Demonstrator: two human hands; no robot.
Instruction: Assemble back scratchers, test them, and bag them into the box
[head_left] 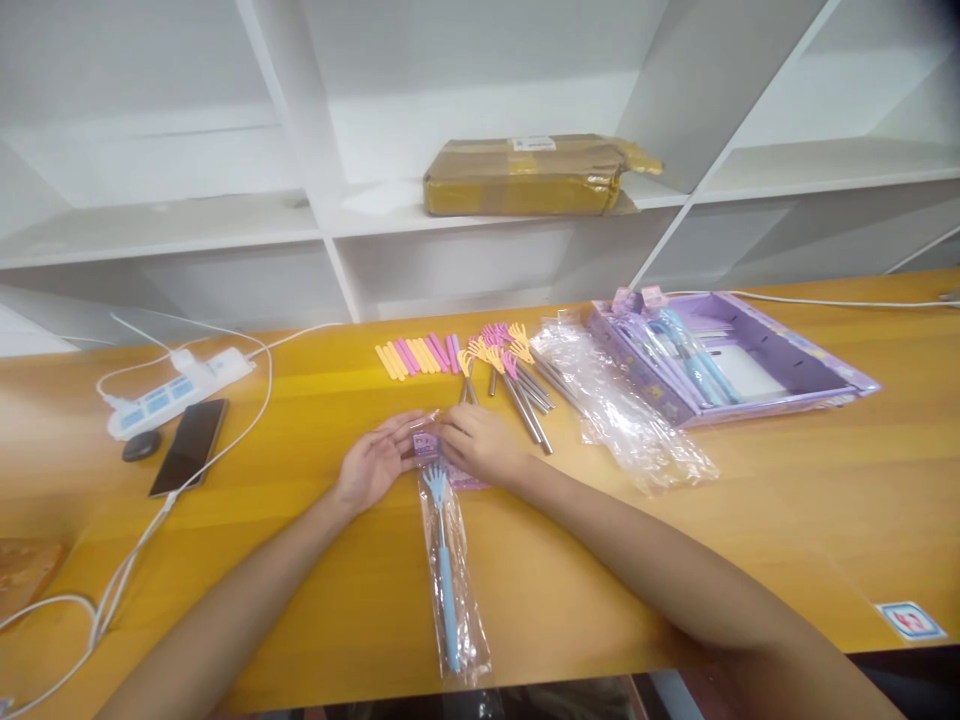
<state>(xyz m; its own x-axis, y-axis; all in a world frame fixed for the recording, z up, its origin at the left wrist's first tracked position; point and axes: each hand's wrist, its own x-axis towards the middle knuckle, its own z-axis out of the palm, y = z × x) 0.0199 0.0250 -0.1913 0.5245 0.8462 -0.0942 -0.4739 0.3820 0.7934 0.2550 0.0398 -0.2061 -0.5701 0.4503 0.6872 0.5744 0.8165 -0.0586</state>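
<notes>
A light blue back scratcher (448,590) lies inside a clear plastic bag (472,640), its claw end toward my hands and its handle toward the table's front edge. My left hand (375,462) holds the left side of the bag's top, beside a small purple card (426,446). On the other side my right hand (480,442) grips the same top end, fingers bent over it. Part of a pink-purple printed sheet shows under the right hand. Just beyond lie metal rods (527,410) with yellow and pink claw heads (495,350), and a row of yellow, pink and purple handles (418,355).
Clear plastic bags (630,425) are piled at right against a purple box (810,395) holding bagged blue back scratchers. At left are a power strip (180,393), a phone (189,447) and white cables. A taped carton (525,180) sits on the shelf behind.
</notes>
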